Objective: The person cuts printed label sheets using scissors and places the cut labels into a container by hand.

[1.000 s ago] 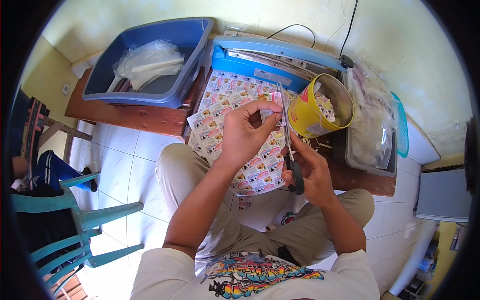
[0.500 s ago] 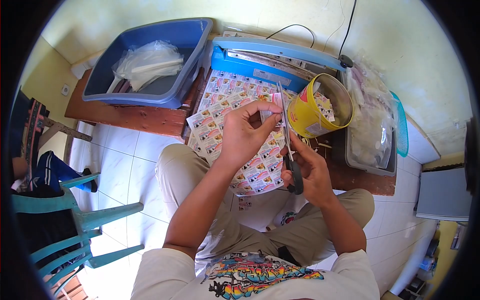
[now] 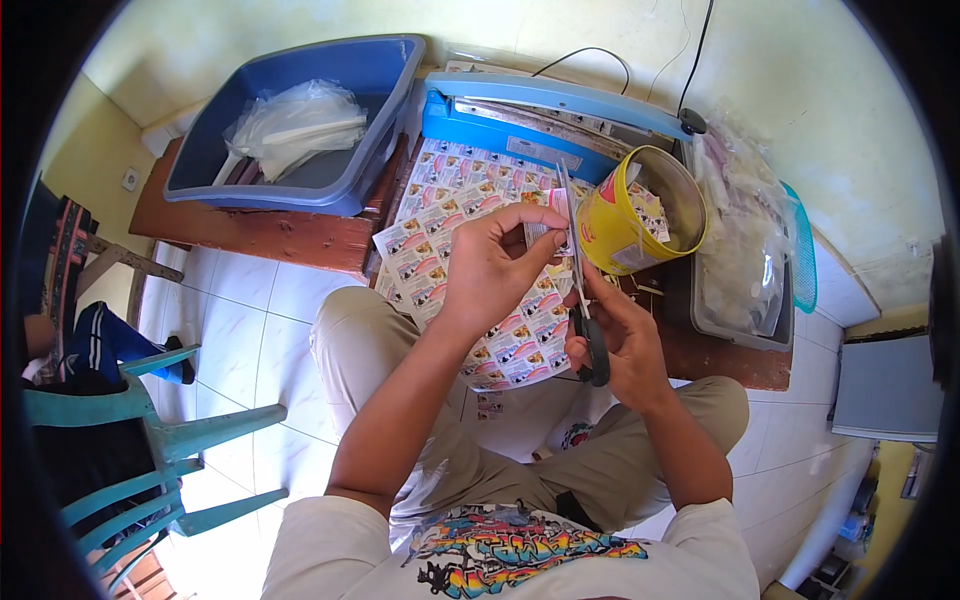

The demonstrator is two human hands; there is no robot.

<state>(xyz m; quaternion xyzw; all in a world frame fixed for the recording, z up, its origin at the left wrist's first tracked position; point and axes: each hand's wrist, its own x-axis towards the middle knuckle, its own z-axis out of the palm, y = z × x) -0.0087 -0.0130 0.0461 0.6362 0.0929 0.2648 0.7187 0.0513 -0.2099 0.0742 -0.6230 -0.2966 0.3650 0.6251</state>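
Observation:
My left hand [image 3: 497, 262] pinches a small printed label [image 3: 541, 238] between thumb and fingers. In my right hand [image 3: 625, 338] is a pair of scissors [image 3: 594, 350] with black handles, its blades pointing away from me along the label's right edge. Beneath both hands lie printed label sheets [image 3: 418, 262], fanned over one another on the low wooden table. Just right of the blades stands a yellow tub [image 3: 612, 222], tilted towards me, with cut labels [image 3: 650, 214] inside.
Behind the sheets is a blue bag sealer [image 3: 520, 145] with a long lever. A blue basin [image 3: 300, 197] at left holds clear plastic bags [image 3: 300, 130]. More filled plastic bags [image 3: 740, 250] sit in a grey tray [image 3: 745, 338] at right. A green chair [image 3: 160, 440] stands at lower left.
Both hands have shifted very slightly to the right with the label and scissors. The sheets, tub and other things stay where they were.

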